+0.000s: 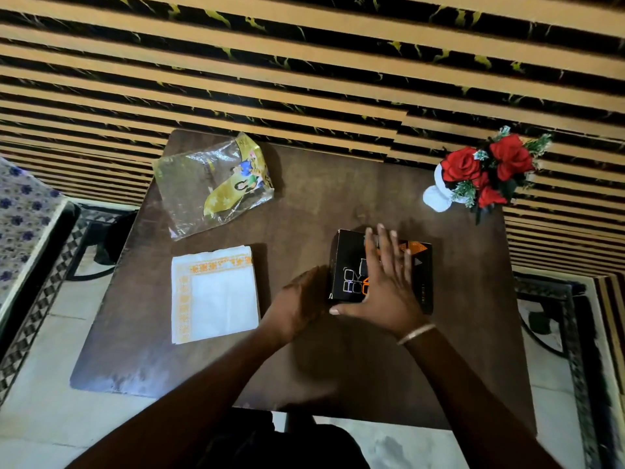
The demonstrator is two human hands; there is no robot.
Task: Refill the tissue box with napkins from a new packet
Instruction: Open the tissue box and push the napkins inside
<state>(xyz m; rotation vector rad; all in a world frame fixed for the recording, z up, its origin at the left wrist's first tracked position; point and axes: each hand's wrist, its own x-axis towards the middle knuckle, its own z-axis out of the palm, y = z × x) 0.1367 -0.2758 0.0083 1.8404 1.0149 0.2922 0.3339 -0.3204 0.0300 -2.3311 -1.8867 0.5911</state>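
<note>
a home room – small wooden table [338,204], red flower vase [439,194], patterned wall panelling [304,62].

Both forearms are bare, with no sleeves in view. The right hand [389,289] has a thin, pale metallic bangle [416,333] at its wrist. The left hand [301,306] is blurred. Short, light fingernails show on the right hand.

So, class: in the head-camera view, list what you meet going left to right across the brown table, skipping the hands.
Empty plastic packet and stack of white napkins sit at about the same left position, packet behind → black tissue box → vase of red flowers.
</note>
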